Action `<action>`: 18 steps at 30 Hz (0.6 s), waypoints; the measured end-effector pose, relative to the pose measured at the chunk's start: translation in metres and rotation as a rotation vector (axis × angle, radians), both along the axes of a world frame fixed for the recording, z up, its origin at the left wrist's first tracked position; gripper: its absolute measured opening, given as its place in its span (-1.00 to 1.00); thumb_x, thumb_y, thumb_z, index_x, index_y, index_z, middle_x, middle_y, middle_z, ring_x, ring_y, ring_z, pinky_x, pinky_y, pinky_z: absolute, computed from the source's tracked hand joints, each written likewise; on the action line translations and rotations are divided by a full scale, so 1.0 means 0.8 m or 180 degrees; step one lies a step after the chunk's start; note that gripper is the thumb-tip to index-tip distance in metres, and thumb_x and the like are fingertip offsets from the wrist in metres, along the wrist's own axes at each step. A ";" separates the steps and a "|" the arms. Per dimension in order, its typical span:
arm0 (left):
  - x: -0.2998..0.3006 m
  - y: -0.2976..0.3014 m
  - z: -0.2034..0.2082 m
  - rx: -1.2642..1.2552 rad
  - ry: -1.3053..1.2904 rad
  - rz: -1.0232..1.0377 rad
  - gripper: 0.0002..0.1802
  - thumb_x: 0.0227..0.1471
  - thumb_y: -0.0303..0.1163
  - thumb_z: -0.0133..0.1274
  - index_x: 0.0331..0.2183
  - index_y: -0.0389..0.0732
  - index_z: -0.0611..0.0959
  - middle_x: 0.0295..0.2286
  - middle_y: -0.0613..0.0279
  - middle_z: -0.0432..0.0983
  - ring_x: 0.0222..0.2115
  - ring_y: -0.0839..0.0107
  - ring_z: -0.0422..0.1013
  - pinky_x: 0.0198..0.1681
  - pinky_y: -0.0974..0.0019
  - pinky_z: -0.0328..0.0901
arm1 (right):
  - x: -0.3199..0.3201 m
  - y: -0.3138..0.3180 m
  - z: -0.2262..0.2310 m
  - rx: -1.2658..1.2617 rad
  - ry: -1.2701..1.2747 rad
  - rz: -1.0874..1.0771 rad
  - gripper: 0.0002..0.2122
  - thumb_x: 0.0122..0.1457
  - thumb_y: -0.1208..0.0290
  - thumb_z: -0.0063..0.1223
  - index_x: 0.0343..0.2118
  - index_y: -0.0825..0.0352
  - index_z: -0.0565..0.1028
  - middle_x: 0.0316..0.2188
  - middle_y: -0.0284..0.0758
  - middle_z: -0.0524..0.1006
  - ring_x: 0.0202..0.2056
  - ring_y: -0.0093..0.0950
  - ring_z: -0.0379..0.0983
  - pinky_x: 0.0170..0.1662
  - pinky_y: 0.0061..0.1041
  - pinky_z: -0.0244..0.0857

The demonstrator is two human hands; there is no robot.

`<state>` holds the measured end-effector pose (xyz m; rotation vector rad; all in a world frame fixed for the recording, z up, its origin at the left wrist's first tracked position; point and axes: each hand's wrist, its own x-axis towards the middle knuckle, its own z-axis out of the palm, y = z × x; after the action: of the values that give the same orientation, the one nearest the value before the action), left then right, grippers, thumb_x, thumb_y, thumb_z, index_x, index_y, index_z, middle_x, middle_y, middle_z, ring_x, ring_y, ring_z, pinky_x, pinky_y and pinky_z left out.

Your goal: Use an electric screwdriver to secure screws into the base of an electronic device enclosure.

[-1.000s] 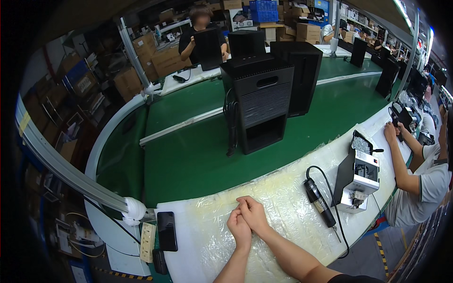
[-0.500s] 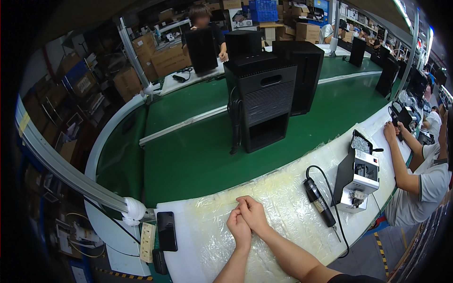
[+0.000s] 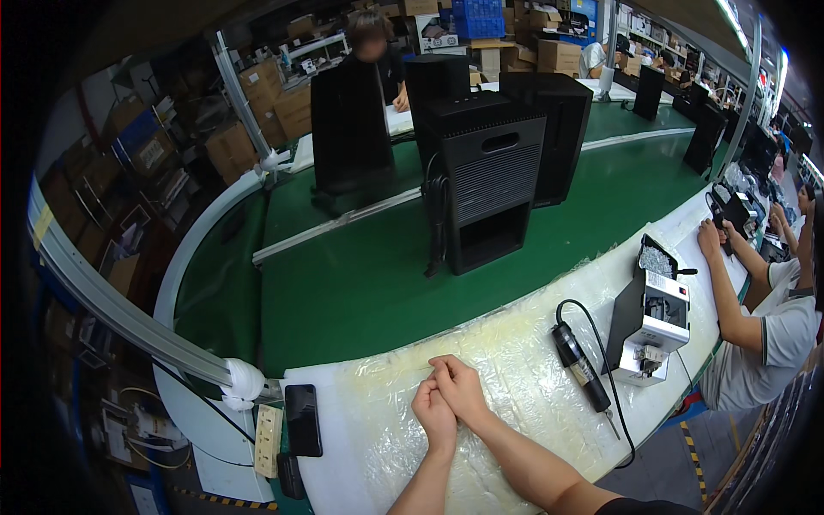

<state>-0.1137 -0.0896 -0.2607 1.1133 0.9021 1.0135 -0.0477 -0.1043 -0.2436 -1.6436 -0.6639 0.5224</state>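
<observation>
My left hand [image 3: 434, 419] and my right hand [image 3: 462, 388] rest together on the plastic-wrapped padded bench top [image 3: 378, 429], fingers curled closed against each other. The right lies partly over the left, and no object shows between them; some fingertips are hidden. Right of them, an electric screwdriver [image 3: 582, 367] with a black cord lies on the wrap. Beyond it stands a white and black screw feeder [image 3: 654, 330]. Ahead, upright on the green conveyor, is a tall black cabinet [image 3: 493, 184] with a slotted front, a handle cut-out and a bundled cord at its side.
A black phone [image 3: 304, 421] and a power strip [image 3: 268, 442] lie at the bench's left end. Metal posts [image 3: 137, 309] frame the conveyor [image 3: 343, 300]. Another black cabinet [image 3: 352, 129] stands before a person across the belt. A co-worker's arm [image 3: 730, 296] reaches in from the right.
Across the belt, the person's black cabinet has come nearer, onto the conveyor. The slotted cabinet has shifted slightly right. My hands have not moved.
</observation>
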 end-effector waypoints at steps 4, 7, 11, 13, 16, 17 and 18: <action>0.001 0.000 -0.001 -0.0041 -0.0043 0.0018 -0.76 0.11 -0.62 -0.18 -0.44 -0.42 0.60 -0.44 0.18 0.57 -0.41 0.52 0.41 -0.29 0.45 0.33 | -0.001 0.001 -0.002 0.0112 0.0017 -0.0096 -0.77 0.24 0.36 -0.04 -0.22 0.39 0.58 -0.50 -0.08 0.59 -0.44 -0.20 0.58 -0.36 -0.35 0.42; 0.001 -0.001 0.001 -0.0047 -0.0041 0.0013 -0.77 0.11 -0.62 -0.18 -0.45 -0.42 0.60 -0.45 0.19 0.56 -0.42 0.52 0.41 -0.30 0.45 0.33 | -0.001 0.001 -0.003 0.0112 0.0029 -0.0091 -0.77 0.23 0.37 -0.04 -0.22 0.39 0.58 -0.49 -0.07 0.59 -0.43 -0.20 0.58 -0.35 -0.36 0.43; 0.001 -0.002 0.000 -0.0029 -0.0078 0.0011 -0.77 0.11 -0.62 -0.17 -0.45 -0.42 0.59 -0.45 0.19 0.56 -0.41 0.53 0.41 -0.30 0.46 0.33 | -0.001 0.000 -0.003 0.0130 0.0008 -0.0107 -0.78 0.23 0.37 -0.05 -0.22 0.38 0.58 -0.48 -0.07 0.60 -0.43 -0.18 0.58 -0.34 -0.35 0.43; 0.002 -0.003 0.000 -0.0012 -0.0114 0.0004 -0.77 0.11 -0.61 -0.16 -0.45 -0.42 0.59 -0.44 0.19 0.56 -0.41 0.53 0.41 -0.30 0.46 0.33 | -0.001 -0.001 -0.002 0.0139 -0.0008 -0.0122 -0.78 0.22 0.37 -0.05 -0.23 0.38 0.58 -0.48 -0.07 0.60 -0.42 -0.18 0.58 -0.34 -0.34 0.43; 0.004 -0.004 -0.001 0.0007 -0.0171 -0.0004 -0.79 0.12 -0.61 -0.15 -0.45 -0.41 0.59 -0.41 0.18 0.57 -0.39 0.53 0.41 -0.29 0.45 0.33 | 0.000 -0.003 -0.001 0.0156 -0.0008 -0.0127 -0.77 0.23 0.37 -0.06 -0.23 0.37 0.58 -0.48 -0.06 0.60 -0.42 -0.16 0.58 -0.34 -0.32 0.43; 0.005 -0.005 -0.003 0.0003 -0.0167 0.0007 -0.79 0.12 -0.61 -0.14 -0.45 -0.41 0.59 -0.41 0.18 0.57 -0.39 0.53 0.41 -0.29 0.46 0.33 | 0.001 -0.004 -0.002 0.0123 -0.0017 -0.0124 -0.77 0.22 0.36 -0.06 -0.23 0.37 0.58 -0.48 -0.06 0.60 -0.41 -0.16 0.58 -0.34 -0.32 0.43; 0.004 -0.003 -0.004 0.0022 -0.0155 0.0020 -0.80 0.12 -0.60 -0.13 -0.45 -0.41 0.59 -0.40 0.18 0.57 -0.38 0.53 0.41 -0.29 0.46 0.33 | 0.002 -0.003 -0.002 0.0113 -0.0018 -0.0117 -0.77 0.22 0.36 -0.05 -0.23 0.37 0.58 -0.47 -0.06 0.60 -0.41 -0.15 0.58 -0.34 -0.32 0.43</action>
<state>-0.1103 -0.0924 -0.2642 1.0877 0.8640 1.0453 -0.0463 -0.1064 -0.2455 -1.6215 -0.6425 0.4772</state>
